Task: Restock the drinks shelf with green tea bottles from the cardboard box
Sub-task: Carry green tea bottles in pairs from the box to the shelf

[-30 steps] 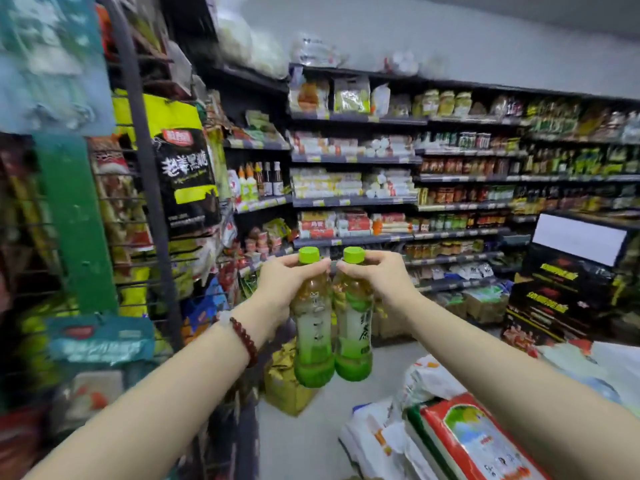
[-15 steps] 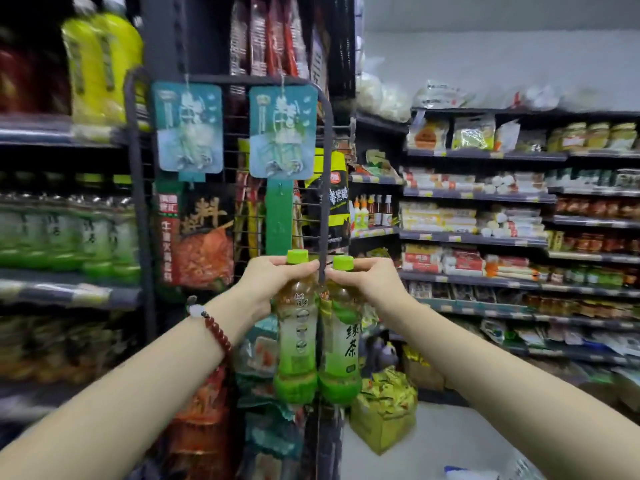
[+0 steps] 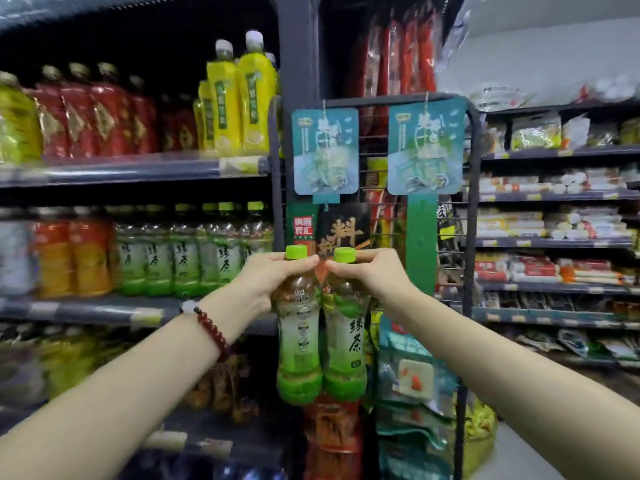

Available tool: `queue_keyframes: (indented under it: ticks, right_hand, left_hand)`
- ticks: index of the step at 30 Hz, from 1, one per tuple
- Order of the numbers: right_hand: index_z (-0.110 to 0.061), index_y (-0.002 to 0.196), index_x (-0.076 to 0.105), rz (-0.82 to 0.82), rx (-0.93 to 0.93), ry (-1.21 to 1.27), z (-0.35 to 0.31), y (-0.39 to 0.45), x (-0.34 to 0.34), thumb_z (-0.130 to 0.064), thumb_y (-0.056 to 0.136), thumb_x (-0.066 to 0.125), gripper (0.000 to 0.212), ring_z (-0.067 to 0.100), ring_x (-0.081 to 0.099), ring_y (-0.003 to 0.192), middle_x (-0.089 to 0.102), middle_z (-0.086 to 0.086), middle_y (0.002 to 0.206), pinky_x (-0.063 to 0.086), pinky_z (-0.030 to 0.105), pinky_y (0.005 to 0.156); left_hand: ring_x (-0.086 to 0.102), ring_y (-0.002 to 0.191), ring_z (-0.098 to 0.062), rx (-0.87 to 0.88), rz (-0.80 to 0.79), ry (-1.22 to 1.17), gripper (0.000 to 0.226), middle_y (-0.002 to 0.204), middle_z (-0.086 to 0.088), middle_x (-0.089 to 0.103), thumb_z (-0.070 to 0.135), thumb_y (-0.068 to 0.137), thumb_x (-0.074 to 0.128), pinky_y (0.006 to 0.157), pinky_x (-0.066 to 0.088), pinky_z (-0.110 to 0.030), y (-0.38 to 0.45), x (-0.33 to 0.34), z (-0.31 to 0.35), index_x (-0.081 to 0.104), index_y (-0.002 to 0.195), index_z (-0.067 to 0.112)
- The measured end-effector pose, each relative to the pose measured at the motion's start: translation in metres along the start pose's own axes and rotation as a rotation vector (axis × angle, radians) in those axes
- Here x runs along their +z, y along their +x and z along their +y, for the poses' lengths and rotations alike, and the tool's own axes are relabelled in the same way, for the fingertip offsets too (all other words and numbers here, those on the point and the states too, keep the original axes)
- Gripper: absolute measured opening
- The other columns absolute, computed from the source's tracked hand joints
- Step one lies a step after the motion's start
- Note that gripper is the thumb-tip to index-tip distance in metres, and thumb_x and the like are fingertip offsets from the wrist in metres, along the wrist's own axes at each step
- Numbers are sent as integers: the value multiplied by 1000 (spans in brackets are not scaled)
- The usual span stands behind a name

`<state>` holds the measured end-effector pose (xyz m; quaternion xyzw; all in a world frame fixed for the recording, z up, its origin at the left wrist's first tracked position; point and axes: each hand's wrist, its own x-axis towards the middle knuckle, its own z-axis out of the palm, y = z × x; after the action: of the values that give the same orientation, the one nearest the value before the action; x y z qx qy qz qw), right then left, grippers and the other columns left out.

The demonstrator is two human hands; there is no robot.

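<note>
I hold two green tea bottles upright by their necks, side by side and touching, in the middle of the view. My left hand (image 3: 268,277) grips the left bottle (image 3: 299,344) just under its green cap. My right hand (image 3: 372,271) grips the right bottle (image 3: 344,344) the same way. To the left, the drinks shelf (image 3: 104,308) carries a row of matching green tea bottles (image 3: 187,251) at about hand height. The cardboard box is out of view.
A wire rack (image 3: 467,237) hung with snack packets stands straight behind the held bottles. Orange drink bottles (image 3: 72,254) sit left of the green tea row; red and yellow bottles (image 3: 239,102) fill the shelf above. Grocery shelves (image 3: 554,244) run along the right.
The view has swung left: the drinks shelf now fills the left side and the wire rack sits behind the bottles. Both hands keep the same grip on the bottles.
</note>
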<state>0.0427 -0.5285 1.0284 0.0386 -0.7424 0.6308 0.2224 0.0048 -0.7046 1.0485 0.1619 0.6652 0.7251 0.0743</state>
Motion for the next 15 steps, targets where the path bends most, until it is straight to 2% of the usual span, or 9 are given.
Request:
queue_keyframes:
  ticks: [2, 3, 7, 8, 11, 15]
  right_hand:
    - [-10, 86, 79, -29, 3, 39, -2, 6, 25, -24, 67, 87, 25, 18, 74, 68, 79, 8, 82, 56, 26, 56]
    - [-11, 85, 79, -33, 3, 41, -3, 9, 37, -24, 67, 87, 23, 18, 74, 68, 79, 7, 81, 56, 26, 54]
    - [-11, 84, 78, -34, -23, -17, -2, 29, 79, -27, 66, 87, 26, 20, 76, 79, 79, 5, 83, 60, 29, 69]
    - [-10, 85, 79, -34, -22, -23, -2, 34, 88, -27, 66, 87, 27, 22, 75, 81, 79, 6, 85, 60, 33, 74]
    - [-11, 84, 79, -69, -38, -48, -5, 50, 113, -27, 67, 87, 25, 24, 75, 83, 79, 7, 85, 60, 41, 83]
    - [-14, 79, 79, -79, -79, -75, -11, 69, 144, -29, 67, 86, 21, 17, 76, 80, 79, 1, 80, 60, 32, 79]
  left_hand:
    - [72, 57, -15, 2, 20, 48, 18, 70, -3, 76, 17, 64, 82, 46, 53, -24, 4, -27, 1, 73, 78, 12]
    - [73, 60, -15, 7, 35, 64, 21, 72, -3, 77, 19, 61, 83, 49, 54, -25, 6, -40, 1, 74, 78, 13]
    - [73, 76, -23, 14, 81, 69, 47, 84, -8, 77, 26, 45, 86, 69, 58, -35, 20, -81, 2, 75, 88, 10]
    - [73, 74, -23, 18, 79, 61, 50, 83, -9, 77, 25, 43, 85, 66, 58, -34, 23, -89, 3, 74, 89, 9]
    - [74, 63, -17, 38, 89, 32, 42, 77, -6, 77, 23, 46, 83, 51, 55, -25, 34, -114, 4, 74, 85, 11]
    - [74, 65, -18, 55, 95, 1, 39, 77, -7, 77, 21, 46, 84, 51, 55, -26, 49, -149, 3, 75, 83, 11]
